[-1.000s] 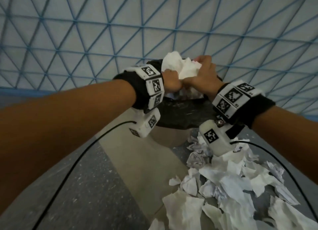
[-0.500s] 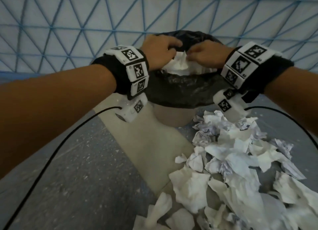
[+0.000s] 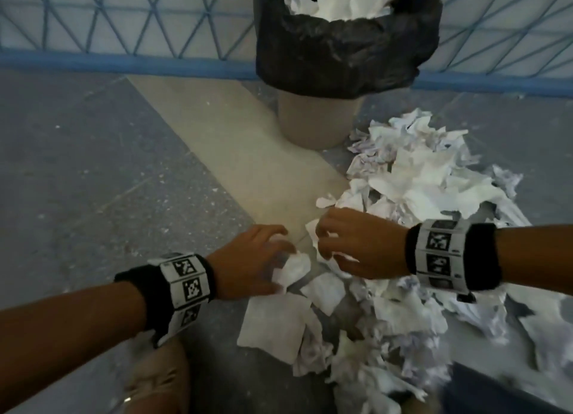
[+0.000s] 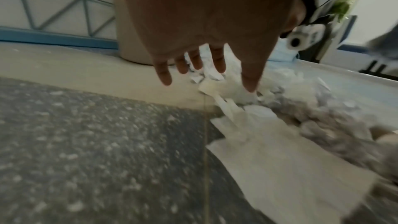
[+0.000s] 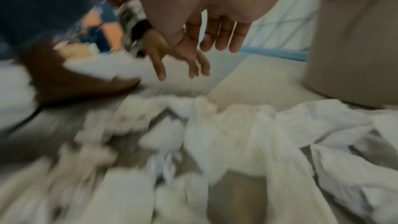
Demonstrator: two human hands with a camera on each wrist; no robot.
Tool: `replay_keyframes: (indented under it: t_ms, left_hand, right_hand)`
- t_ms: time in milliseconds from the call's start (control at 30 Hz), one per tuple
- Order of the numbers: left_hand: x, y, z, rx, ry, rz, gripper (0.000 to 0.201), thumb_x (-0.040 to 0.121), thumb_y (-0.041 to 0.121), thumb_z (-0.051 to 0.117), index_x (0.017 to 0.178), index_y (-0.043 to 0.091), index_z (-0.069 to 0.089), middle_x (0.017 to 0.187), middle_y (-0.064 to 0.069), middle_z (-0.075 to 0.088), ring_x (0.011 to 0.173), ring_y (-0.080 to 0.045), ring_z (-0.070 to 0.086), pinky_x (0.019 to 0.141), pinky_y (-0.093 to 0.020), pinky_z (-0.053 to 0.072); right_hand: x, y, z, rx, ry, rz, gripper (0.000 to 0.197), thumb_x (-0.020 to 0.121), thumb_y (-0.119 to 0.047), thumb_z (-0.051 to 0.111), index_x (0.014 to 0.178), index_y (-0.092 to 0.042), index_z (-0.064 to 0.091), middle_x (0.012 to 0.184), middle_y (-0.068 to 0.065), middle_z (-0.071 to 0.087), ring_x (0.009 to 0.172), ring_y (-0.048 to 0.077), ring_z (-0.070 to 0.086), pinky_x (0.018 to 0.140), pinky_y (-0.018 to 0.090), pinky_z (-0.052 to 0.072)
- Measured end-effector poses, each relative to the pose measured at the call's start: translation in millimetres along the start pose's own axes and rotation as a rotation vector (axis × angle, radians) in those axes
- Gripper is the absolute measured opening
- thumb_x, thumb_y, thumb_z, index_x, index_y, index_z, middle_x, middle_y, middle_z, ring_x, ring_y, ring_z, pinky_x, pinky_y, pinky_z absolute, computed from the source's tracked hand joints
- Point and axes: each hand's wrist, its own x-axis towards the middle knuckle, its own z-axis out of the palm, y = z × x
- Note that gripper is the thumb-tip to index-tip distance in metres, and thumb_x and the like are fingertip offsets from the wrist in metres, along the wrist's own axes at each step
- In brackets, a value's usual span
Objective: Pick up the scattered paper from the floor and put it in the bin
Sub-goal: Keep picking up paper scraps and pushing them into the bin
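Note:
The beige bin (image 3: 319, 119) with a black liner (image 3: 341, 50) stands by the wall, with white paper (image 3: 338, 1) heaped to its rim. A pile of crumpled and torn white paper (image 3: 418, 181) covers the floor in front of it, to the right. My left hand (image 3: 257, 258) hovers at the pile's near left edge over a small crumpled piece (image 3: 291, 269). Its fingers (image 4: 163, 74) are spread and straight and grip nothing. My right hand (image 3: 356, 246) reaches over the pile beside it, its fingers (image 5: 221, 40) hanging loose and holding nothing.
A white wall (image 3: 124, 13) with a blue triangle pattern and a blue skirting (image 3: 124, 63) runs behind the bin. The floor is grey speckled (image 3: 93, 181) with a beige strip (image 3: 248, 165) leading to the bin. My knee (image 3: 155, 379) is at the bottom left.
Both hands have left the bin's mouth, where they pushed a wad of paper in, and have dropped to the floor pile, now empty. The head view has tilted down.

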Motion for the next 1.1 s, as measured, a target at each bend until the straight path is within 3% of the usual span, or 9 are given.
replay_keyframes:
  t_ms: [100,200,267,467,633,767,867,1000,1100]
  left_hand:
    - [-1.9,9.5,27.0,0.114,-0.164,0.02,0.099,0.071,0.067,0.059,0.146,0.041,-0.001,0.159,0.002,-0.011,0.147,-0.025,-0.006,0.119,-0.048,0.008]
    - [1.6,12.2,44.6,0.239,-0.186,0.074,0.102,0.069,0.062,0.065,0.145,0.041,0.001,0.16,-0.004,-0.01,0.146,-0.03,-0.003,0.117,-0.051,0.01]
    - [3.8,11.8,48.5,0.284,-0.15,0.11,0.091,0.073,0.054,0.066,0.146,0.035,0.014,0.159,-0.007,0.004,0.145,-0.031,0.008,0.115,-0.05,0.015]
    - [10.4,8.7,36.4,0.096,-0.084,-0.004,0.035,0.093,0.018,0.046,0.127,0.01,0.048,0.136,-0.012,0.044,0.124,-0.025,0.043,0.098,-0.034,0.038]
    - [25.6,-1.3,3.5,-0.311,0.222,-0.262,0.026,0.091,0.013,0.05,0.117,0.011,0.048,0.116,-0.014,0.06,0.104,-0.028,0.057,0.084,-0.034,0.045]
    - [49.0,-5.2,-19.6,-0.499,0.436,-0.288,0.029,0.088,0.008,0.055,0.117,0.007,0.05,0.11,-0.019,0.064,0.099,-0.03,0.062,0.079,-0.033,0.048]
    - [74.4,-2.2,-34.2,-0.418,0.431,-0.254,0.023,0.087,0.009,0.058,0.109,0.003,0.062,0.112,-0.018,0.064,0.105,-0.029,0.059,0.076,-0.025,0.04]
    - [110.9,7.0,-46.8,-0.269,0.389,-0.107,0.029,0.082,0.013,0.066,0.109,0.003,0.066,0.131,-0.018,0.052,0.122,-0.032,0.047,0.101,-0.03,0.035]
    - [134.3,17.0,-41.8,-0.128,0.192,-0.033,0.043,0.082,0.016,0.067,0.122,0.002,0.059,0.15,-0.016,0.034,0.137,-0.026,0.034,0.109,-0.025,0.025]
  right_hand:
    - [-8.5,-8.2,26.1,-0.202,-0.238,0.053,0.053,0.065,-0.049,0.072,0.111,-0.028,0.054,0.127,0.014,0.058,0.112,0.042,0.056,0.088,0.053,0.051]
    - [-1.6,-0.7,37.7,-0.119,-0.517,0.213,0.078,0.075,-0.052,0.064,0.14,-0.038,0.023,0.158,0.013,0.0,0.14,0.051,-0.003,0.107,0.068,0.02]
    - [3.1,3.0,41.6,-0.123,-0.622,0.154,0.08,0.08,-0.046,0.062,0.142,-0.042,0.012,0.157,0.008,-0.016,0.139,0.048,-0.017,0.11,0.068,0.016]
    - [7.1,-9.0,55.1,-0.138,-0.676,0.035,0.062,0.086,-0.031,0.058,0.14,-0.029,0.026,0.156,0.015,0.003,0.14,0.047,0.003,0.106,0.061,0.028]
    - [4.8,-9.8,58.9,0.015,-0.484,0.053,0.036,0.087,0.0,0.049,0.122,-0.006,0.05,0.137,0.021,0.04,0.12,0.038,0.041,0.092,0.048,0.045]
    - [4.8,19.4,49.0,0.23,-0.023,0.32,0.017,0.071,0.008,0.057,0.085,0.002,0.065,0.106,0.028,0.06,0.097,0.044,0.057,0.082,0.042,0.05]
    - [3.6,45.8,42.3,0.235,0.155,0.503,0.009,0.069,-0.001,0.066,0.077,-0.001,0.068,0.121,0.029,0.054,0.112,0.051,0.045,0.097,0.055,0.039]
    - [5.4,73.1,40.5,0.194,-0.104,0.713,0.015,0.076,-0.016,0.067,0.09,-0.015,0.071,0.15,0.013,0.027,0.137,0.041,0.018,0.113,0.049,0.023]
    - [3.2,76.6,46.4,0.147,-0.302,0.648,0.019,0.082,-0.011,0.057,0.097,-0.013,0.069,0.149,0.01,0.031,0.136,0.034,0.023,0.113,0.039,0.026]
